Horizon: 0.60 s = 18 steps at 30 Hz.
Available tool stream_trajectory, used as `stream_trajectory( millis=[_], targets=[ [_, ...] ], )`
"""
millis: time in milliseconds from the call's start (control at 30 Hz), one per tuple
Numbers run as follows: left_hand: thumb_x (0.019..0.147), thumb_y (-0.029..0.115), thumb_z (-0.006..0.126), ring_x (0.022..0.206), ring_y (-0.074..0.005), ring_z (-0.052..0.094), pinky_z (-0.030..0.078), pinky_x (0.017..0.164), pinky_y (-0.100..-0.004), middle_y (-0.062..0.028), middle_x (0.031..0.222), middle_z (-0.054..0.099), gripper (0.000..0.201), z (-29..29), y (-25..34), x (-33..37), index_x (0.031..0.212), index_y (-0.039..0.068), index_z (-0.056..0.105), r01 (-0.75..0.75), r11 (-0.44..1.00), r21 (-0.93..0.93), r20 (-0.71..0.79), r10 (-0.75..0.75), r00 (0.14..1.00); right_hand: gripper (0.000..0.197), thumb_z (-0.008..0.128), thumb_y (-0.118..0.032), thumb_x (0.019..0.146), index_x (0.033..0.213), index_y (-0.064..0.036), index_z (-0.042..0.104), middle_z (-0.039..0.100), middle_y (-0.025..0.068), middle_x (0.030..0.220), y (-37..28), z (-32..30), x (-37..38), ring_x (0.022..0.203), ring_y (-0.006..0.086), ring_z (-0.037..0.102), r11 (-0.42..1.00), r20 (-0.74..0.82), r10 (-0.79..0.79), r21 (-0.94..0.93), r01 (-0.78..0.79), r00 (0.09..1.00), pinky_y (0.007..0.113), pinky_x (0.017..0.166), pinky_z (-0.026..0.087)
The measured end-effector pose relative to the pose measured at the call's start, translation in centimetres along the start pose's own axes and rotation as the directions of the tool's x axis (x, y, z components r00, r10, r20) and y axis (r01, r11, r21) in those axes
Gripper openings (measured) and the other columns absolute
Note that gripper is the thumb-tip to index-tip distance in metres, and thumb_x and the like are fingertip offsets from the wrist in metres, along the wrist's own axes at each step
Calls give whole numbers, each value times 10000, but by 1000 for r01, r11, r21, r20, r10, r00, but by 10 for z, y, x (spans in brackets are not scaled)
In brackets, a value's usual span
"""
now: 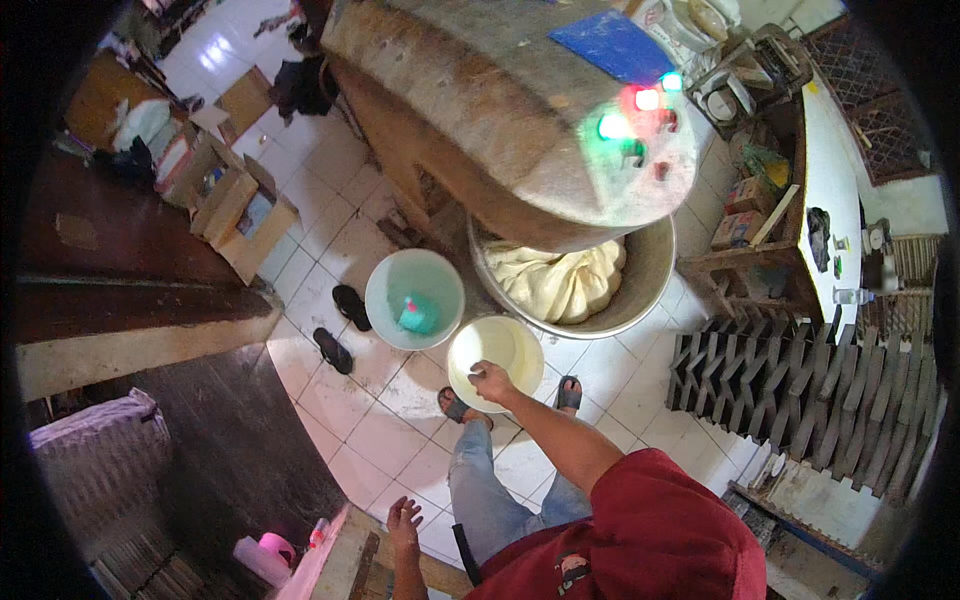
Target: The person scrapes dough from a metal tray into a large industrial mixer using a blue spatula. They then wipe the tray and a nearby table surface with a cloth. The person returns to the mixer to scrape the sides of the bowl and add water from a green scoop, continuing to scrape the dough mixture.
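Note:
My right hand [490, 381] is closed over the opening of a cream-coloured bucket [532, 362] on the floor by my feet. What its fingers hold, if anything, is hard to make out; a bright, pale rounded shape shows beside them inside the bucket. Low on the left, my left hand [405, 520] hangs free with its fingers apart, holding nothing. Just beyond the bucket stands a large metal mixing bowl [655, 285] with a mass of pale dough [555, 278] in it. A pale bucket [385, 275] with a turquoise item [418, 315] inside stands to its left.
A big worn mixer [480, 110] with lit red and green lamps overhangs the bowl. Black slippers [333, 350] lie on the tiled floor [370, 430]. Open cardboard boxes [235, 215] stand at left; stacked dark metal pans [800, 390] and a wooden table [835, 200] are at right.

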State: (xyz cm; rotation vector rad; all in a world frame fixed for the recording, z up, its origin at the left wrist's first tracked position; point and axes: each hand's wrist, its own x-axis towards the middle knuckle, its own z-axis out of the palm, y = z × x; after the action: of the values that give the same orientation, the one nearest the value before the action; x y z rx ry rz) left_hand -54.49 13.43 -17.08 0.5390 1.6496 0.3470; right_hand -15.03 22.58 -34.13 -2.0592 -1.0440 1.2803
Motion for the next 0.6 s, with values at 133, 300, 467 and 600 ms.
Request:
stream_trajectory(
  millis=[133, 300, 467, 600],
  targets=[
    [947, 354, 666, 993, -247, 654, 530, 808, -393, -118, 1175, 635, 523, 50, 13, -33, 1328, 24, 526, -113, 993, 40, 12, 113, 994, 419, 665, -357, 874, 1174, -66, 659, 739, 153, 902, 64, -86, -92, 742, 276, 718, 989, -93, 146, 12, -145, 985, 392, 764, 563],
    [930, 305, 681, 902, -186, 658, 524, 710, -340, -101, 1073, 657, 455, 110, -46, -55, 1256, 6, 575, -128, 964, 232, 63, 116, 991, 369, 672, -346, 857, 1100, -70, 704, 738, 150, 842, 214, -208, -224, 694, 302, 703, 950, -369, 236, -108, -294, 899, 424, 642, 552],
    [924, 282, 672, 881, -210, 667, 544, 771, -358, -129, 997, 694, 398, 216, -60, -54, 1170, -28, 630, -258, 845, 469, 146, 213, 966, 244, 674, -200, 872, 1040, -23, 674, 661, 98, 719, 377, -371, -368, 552, 160, 619, 871, -471, 487, 211, -443, 735, 309, 464, 469],
    [929, 263, 672, 965, -237, 673, 530, 860, -366, -169, 1038, 713, 401, 281, -17, -80, 1197, -32, 633, -523, 667, 531, 299, 430, 852, 255, 629, -171, 902, 1075, 14, 657, 700, 132, 866, 388, -458, -425, 719, 196, 672, 749, -535, 647, 314, -584, 543, 354, 616, 527]
  ],
)
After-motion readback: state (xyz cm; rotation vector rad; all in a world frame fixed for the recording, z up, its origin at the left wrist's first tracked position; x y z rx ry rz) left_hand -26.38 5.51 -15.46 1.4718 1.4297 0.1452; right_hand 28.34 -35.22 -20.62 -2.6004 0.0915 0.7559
